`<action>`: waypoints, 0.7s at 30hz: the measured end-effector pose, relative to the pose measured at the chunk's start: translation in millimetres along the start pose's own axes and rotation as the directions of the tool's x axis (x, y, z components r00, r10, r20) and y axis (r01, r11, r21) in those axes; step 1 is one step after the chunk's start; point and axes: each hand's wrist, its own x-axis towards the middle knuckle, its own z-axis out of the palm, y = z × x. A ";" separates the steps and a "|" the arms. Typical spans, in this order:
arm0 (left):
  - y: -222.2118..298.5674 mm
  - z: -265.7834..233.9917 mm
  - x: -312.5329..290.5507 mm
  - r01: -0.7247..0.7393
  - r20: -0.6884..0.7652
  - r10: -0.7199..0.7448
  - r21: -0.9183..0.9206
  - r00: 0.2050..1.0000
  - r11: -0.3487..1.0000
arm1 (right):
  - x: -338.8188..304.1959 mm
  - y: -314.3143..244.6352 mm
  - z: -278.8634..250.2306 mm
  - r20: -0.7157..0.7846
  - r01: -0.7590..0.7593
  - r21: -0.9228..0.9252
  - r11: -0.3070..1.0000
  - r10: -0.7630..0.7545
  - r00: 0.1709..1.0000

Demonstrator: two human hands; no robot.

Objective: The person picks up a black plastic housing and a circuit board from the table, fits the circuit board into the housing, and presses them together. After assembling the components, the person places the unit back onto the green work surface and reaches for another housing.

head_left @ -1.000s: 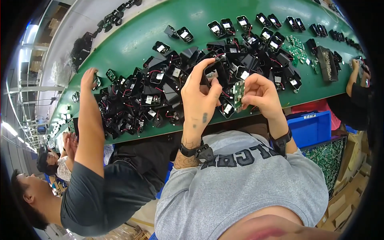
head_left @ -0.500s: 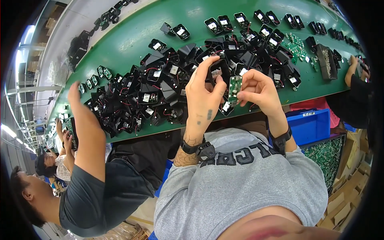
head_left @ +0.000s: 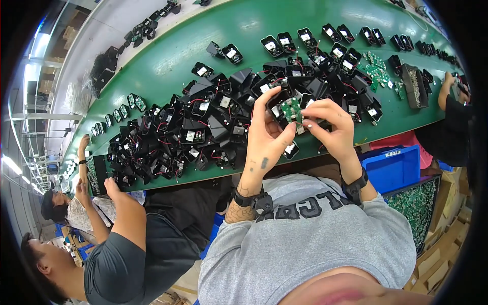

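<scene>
A green circuit board (head_left: 291,108) tilts against an open black housing (head_left: 274,103).

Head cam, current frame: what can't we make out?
All in the head view:
Black housing interior: mostly behind the circuit board.
Board's far face: turned away.
Left hand: some fingers hidden by its thumb and the housing.
Loose green boards: individual parts too small.
Far-right co-worker's hand: small, near dark lens rim.

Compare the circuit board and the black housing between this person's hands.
The circuit board is green, while the housing is black. The board is thin and flat; the housing is a hollow shell. The board shows in front, while the housing is partly hidden behind it and the left hand. Both are held up close together.
</scene>
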 end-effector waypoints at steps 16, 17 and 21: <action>-22.0 6.3 7.6 -0.419 -0.103 0.532 0.498 0.841 0.759 | -5.3 2.1 14.2 -0.020 -0.157 0.207 0.966 0.165 0.986; -22.5 4.3 7.8 -0.457 -0.087 0.597 0.558 0.798 0.693 | -3.0 0.2 11.1 0.084 -0.262 0.211 0.942 0.250 0.965; -30.3 -3.5 9.5 -0.603 0.096 0.735 0.649 0.671 0.465 | 0.8 -0.1 5.9 0.263 -0.449 0.441 0.777 0.366 0.893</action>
